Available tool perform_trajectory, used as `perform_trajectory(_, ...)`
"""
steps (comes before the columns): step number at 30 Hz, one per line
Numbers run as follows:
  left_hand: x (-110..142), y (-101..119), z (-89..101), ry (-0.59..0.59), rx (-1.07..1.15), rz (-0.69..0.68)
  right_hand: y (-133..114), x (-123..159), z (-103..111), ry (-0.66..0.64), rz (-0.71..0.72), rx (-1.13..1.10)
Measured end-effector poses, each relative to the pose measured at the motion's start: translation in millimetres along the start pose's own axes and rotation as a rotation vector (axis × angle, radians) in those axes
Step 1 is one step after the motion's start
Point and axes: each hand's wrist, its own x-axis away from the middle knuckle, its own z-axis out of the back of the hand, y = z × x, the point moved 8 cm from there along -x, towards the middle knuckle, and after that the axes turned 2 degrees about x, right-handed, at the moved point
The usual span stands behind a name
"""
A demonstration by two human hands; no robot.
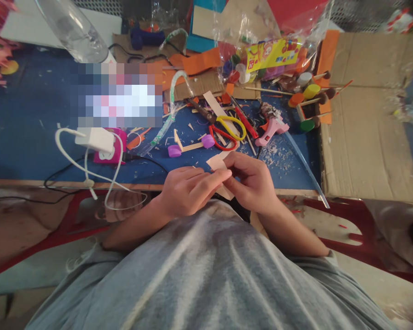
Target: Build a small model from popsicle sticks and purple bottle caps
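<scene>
Near the table's front edge, my left hand and my right hand come together on a small piece of pale pink paper. Fingers of both hands pinch it, covering its middle; corners stick out above and below. Just beyond them lie scissors with one red and one yellow handle loop. To their left is a small piece of joined sticks with purple round ends. A pink glue gun rests to the right, a clear glue stick reaching from its back toward the table edge.
A magenta socket block with a white charger and cables sits at left. Flat cardboard covers the right side. Paint pots, a plastic bag and a clear bottle stand farther back. Paper scraps litter the blue table.
</scene>
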Motion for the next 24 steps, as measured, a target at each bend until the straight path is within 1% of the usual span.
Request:
perform_trajectory(2,1,0,-2.9,-0.04,-0.013,0.003,-2,0,0,0.0,0.016,-0.005)
perform_trajectory(3,2,0,-3.0,-0.04,-0.01,0.002,-2,0,0,0.002,0.019,-0.004)
perform_trajectory(11,0,0,-2.3,0.061,0.062,0.008,-2,-1,-1,0.0,-0.011,0.023)
perform_trajectory(14,0,-1,2.1,0.111,0.099,0.002,-1,-1,1,0.013,-0.02,0.038)
perform_trajectory(16,1,-2,5.3,0.121,0.136,0.013,0,-1,2,0.021,-0.03,0.043)
perform_trajectory(21,4,-7,8.1,0.081,0.266,0.133,-1,-1,3,0.031,-0.028,0.021)
perform_trajectory(24,13,-16,13.8,0.124,0.335,0.218,0,0,4,0.034,-0.036,0.006)
